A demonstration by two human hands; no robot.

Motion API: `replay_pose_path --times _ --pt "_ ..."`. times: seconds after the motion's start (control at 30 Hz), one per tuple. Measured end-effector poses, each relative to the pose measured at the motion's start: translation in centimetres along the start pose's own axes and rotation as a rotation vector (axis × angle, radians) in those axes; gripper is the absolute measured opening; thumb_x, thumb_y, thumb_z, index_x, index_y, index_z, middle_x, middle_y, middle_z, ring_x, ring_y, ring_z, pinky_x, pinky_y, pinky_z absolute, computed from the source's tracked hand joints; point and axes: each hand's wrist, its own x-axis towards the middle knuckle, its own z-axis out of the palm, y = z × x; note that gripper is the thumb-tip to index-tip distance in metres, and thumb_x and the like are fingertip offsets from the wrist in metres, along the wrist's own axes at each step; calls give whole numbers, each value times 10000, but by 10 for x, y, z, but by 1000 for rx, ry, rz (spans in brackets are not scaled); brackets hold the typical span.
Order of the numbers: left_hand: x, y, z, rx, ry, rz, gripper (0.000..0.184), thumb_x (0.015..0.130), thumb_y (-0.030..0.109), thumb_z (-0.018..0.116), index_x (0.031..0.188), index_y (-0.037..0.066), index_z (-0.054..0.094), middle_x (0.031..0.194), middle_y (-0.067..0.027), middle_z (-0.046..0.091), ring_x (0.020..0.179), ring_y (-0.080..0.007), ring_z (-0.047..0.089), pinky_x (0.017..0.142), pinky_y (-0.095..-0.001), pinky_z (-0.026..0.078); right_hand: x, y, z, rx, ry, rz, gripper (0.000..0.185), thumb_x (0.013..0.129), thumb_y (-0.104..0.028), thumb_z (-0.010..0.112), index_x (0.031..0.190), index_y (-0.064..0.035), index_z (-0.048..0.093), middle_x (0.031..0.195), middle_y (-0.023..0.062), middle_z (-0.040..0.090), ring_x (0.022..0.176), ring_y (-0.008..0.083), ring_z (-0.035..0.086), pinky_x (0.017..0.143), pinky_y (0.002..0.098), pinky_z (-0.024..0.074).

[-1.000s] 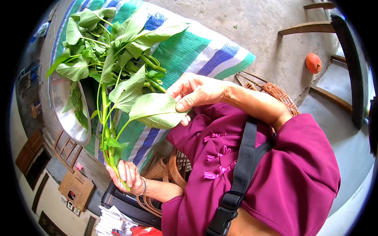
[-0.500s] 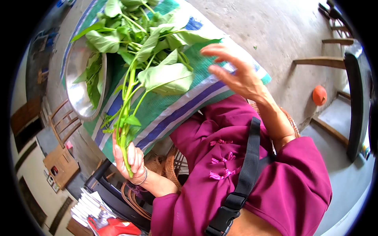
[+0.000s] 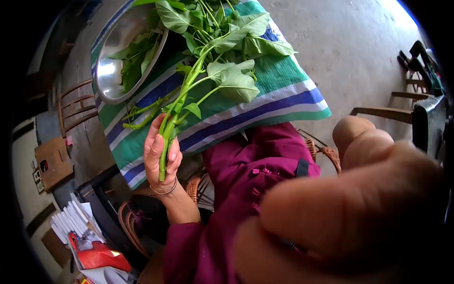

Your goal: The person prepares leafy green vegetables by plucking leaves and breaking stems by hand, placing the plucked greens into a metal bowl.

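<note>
Right hand (image 3: 340, 208) blurring into dark lower right; cannot tell finger state. Left hand (image 3: 155, 158) pinching green stems (image 3: 191, 79) between fingers, broad leaves (image 3: 239, 85) spreading upper centre.

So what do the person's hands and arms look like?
The left hand has no glove. A thin bangle circles its wrist, and the magenta sleeve stops well short of it. The right hand is gloveless too, but blurred; its sleeve can't be seen.

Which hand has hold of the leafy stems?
The left hand, with the bracelet: the stems lie in its grasp. The right hand, blurred near the camera, is apart from them.
</note>
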Motion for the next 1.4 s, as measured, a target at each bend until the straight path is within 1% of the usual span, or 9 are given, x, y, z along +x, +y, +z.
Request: replay_pose_path --times 0.4,0.5,0.7,0.9,1.07,1.13,1.2,1.33,1.4 --pt "-1 -9 9 74 146 -24 483 919 158 501 1317 -56 330 751 -169 559 442 -123 467 391 -178 413 10 -22 29 32 51 6 170 714 30 560 876 8 610 727 113 572 621 201 574 545 292 465" --pt "-3 -13 -8 60 -36 -55 483 915 170 510 1312 -51 345 797 -189 575 458 -130 496 407 -179 433 10 -21 38 51 34 -16 152 719 19 562 862 2 611 708 106 565 598 195 567 526 287 458" --pt "-2 -20 -7 120 20 -102 500 900 209 537 1315 -4 357 815 -170 605 492 -121 550 381 -162 394 9 -22 48 69 30 -38 115 728 -3 567 833 -11 614 668 93 550 553 182 553 488 275 444" --pt "-4 -37 -12 64 -24 -100 418 969 339 376 1236 21 420 1005 -205 562 485 -93 484 361 -158 368 6 -37 36 94 73 -21 80 738 -26 572 805 -23 617 629 79 535 508 170 539 449 264 430" --pt "-2 -49 -23 77 -9 -129 286 931 209 505 1171 58 473 990 -125 606 483 -71 487 371 -160 320 -8 -28 34 -47 173 152 57 745 -44 576 781 -34 619 596 68 522 470 160 527 417 255 419" --pt "-3 -50 -18 146 69 -101 308 903 150 551 1182 54 460 1005 -102 604 452 -62 458 370 -161 317 -13 -2 32 -343 77 334 210 722 6 614 931 -16 613 753 118 571 567 206 572 512 287 466" --pt "-4 -48 -12 134 60 -116 400 869 120 597 1221 44 422 1015 -93 601 435 -56 445 366 -164 312 -25 33 37 -385 34 470 231 705 27 614 936 23 633 708 106 610 631 244 618 589 324 491" --pt "-3 -43 -2 145 52 -131 574 812 101 660 1284 23 344 1018 -111 606 436 -54 449 371 -154 337 -71 82 54 -525 -138 373 317 742 -59 646 1046 3 581 1056 140 576 1006 324 549 806 399 462" --pt "-5 -43 2 149 90 -45 604 817 86 647 1308 -1 307 1013 -123 610 429 -40 412 366 -144 330 -80 84 61 -561 -177 408 314 742 -99 654 1036 -12 585 1088 127 564 1045 308 520 835 405 441"
